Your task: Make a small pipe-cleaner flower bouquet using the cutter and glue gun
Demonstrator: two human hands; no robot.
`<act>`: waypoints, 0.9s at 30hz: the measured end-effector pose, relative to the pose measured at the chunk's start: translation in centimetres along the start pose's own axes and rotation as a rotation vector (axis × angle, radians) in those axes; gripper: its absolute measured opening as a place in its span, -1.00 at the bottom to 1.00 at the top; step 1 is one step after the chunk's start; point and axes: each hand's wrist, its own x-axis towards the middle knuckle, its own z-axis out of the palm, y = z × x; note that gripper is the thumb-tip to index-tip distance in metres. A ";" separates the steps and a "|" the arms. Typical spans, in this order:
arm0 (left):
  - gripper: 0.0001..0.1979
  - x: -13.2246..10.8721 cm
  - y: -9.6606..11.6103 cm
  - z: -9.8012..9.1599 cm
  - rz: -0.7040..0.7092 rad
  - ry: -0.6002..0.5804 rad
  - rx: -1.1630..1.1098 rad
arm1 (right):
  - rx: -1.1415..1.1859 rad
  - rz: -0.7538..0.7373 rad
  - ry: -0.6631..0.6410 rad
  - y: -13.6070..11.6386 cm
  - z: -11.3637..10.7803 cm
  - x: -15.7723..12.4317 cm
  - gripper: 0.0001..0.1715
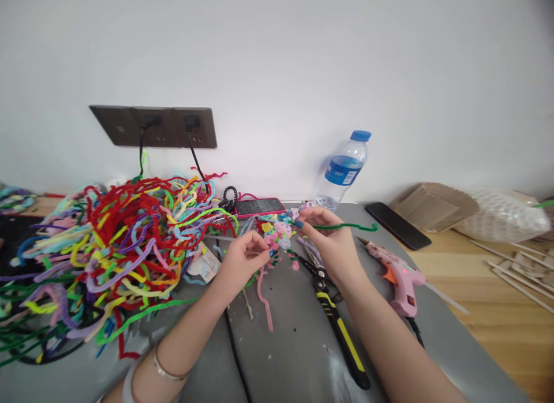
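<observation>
My left hand [246,261] is closed in a pinch at the lower left of a small cluster of pink and pastel pipe-cleaner flowers [279,234]. What sits between its fingertips is too small to make out. On the other side of the cluster, my right hand [331,244] has thumb and finger pinched together. A dark green pipe cleaner [350,225] runs out from behind its fingers to the right, its end curled. Below the hands a pink pipe cleaner [264,302] lies on the grey table [294,357]. Black and yellow pliers [340,331] rest beneath my right wrist.
A tangled heap of coloured pipe cleaners [130,247] fills the left. A pink glue gun [402,282] lies right of my right arm. Behind stand a water bottle [344,172] and a pink-edged phone [259,206]. A black phone [398,225] lies at right. A cable [234,345] crosses the table.
</observation>
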 end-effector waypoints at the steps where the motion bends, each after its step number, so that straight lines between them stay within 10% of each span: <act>1: -0.79 0.0 0.0 0.0 0.010 -0.011 0.028 | -0.014 -0.005 -0.003 -0.2 0.1 -0.1 -0.77; 27: -0.74 0.0 -0.3 0.2 0.027 0.005 -0.022 | -0.023 -0.022 -0.115 -0.4 0.8 -0.5 -0.84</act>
